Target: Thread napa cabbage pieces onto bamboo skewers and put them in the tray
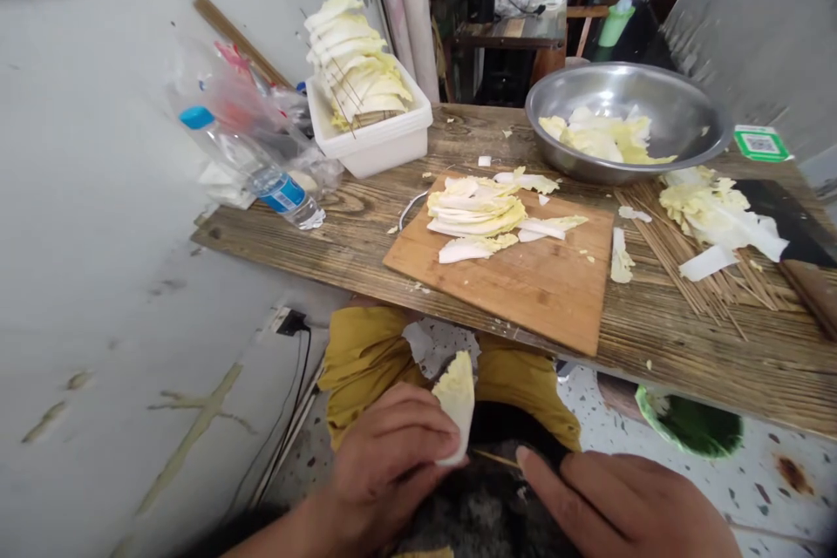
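Observation:
My left hand (pixel 398 445) is closed on a cabbage leaf piece (pixel 458 405), pale with a yellow frilled tip, held upright over my lap. In my right hand (pixel 621 497) is a thin wooden skewer (pixel 497 458), pinched near the forefinger and pointing left at the leaf's lower end. Whether its tip has gone into the leaf I cannot tell. Beyond both hands, a stack of cut cabbage pieces (pixel 477 209) lies on the wooden cutting board (pixel 549 301). Skewered cabbage leaves (pixel 359 61) stand in a white plastic tub (pixel 372 153).
A steel bowl (pixel 693 118) holds more cabbage at the back right. Loose skewers (pixel 667 261) lie beneath cabbage scraps beside a cleaver (pixel 807 279). A water bottle (pixel 281 192) leans at the left by plastic bags. Under the table sits a green-lined bin (pixel 693 427).

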